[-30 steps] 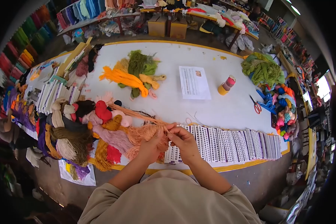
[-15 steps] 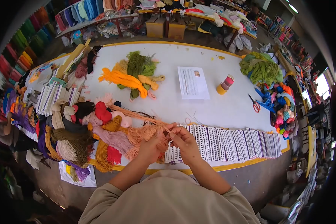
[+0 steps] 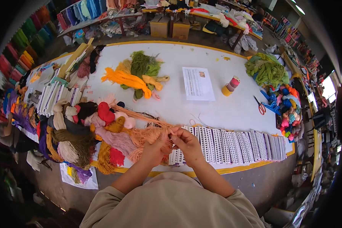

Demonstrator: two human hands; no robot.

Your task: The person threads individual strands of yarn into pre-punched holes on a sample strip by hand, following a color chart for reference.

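Both hands meet over the near edge of the table, around a hank of peach yarn (image 3: pixel 142 136). My left hand (image 3: pixel 154 151) is closed on the peach yarn, whose strands trail off to the left. Close beside it, my right hand (image 3: pixel 187 143) pinches strands of the same yarn between thumb and fingers. Just right of the hands runs a long row of white punched cards (image 3: pixel 231 145), standing packed together. To the left, mauve yarn (image 3: pixel 116 138), mustard yarn (image 3: pixel 103 157) and a red ball of yarn (image 3: pixel 105 113) lie heaped against the peach hank.
A printed sheet (image 3: pixel 198 84), stacked thread cones (image 3: pixel 230 86) and orange yarn (image 3: pixel 123 78) lie farther back. Scissors (image 3: pixel 260 106), a blue tool (image 3: pixel 270 102) and green yarn (image 3: pixel 268 70) are at the right. More white cards (image 3: pixel 55 99) stand at the left.
My hands stay at nearly the same spot, with small finger shifts on the peach yarn. The view has moved very slightly; other things lie as before.
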